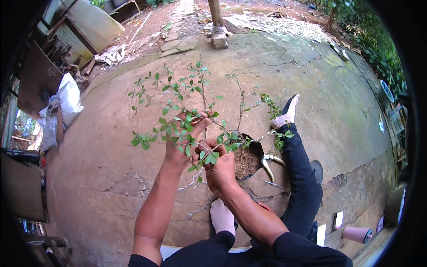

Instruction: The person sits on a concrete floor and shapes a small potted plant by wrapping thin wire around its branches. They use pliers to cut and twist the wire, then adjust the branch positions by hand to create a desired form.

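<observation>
A small-leaved shrub spreads its branches over a black plant pot filled with brown, fibrous potting medium. My left hand pinches a leafy branch between thumb and fingers on the plant's left side. Just below it, my right hand has its fingers curled around a lower part of that branch; pale wire appears near the fingers, and leaves hide the exact grip. Light-coloured wire is wound around a branch on the right. Pliers or cutters with cream handles lean by the pot.
Wire pieces lie on the cracked concrete floor. My legs flank the pot, one foot close below it. A phone and a pink tumbler are at lower right. White sacks stand left; a wooden post rises ahead.
</observation>
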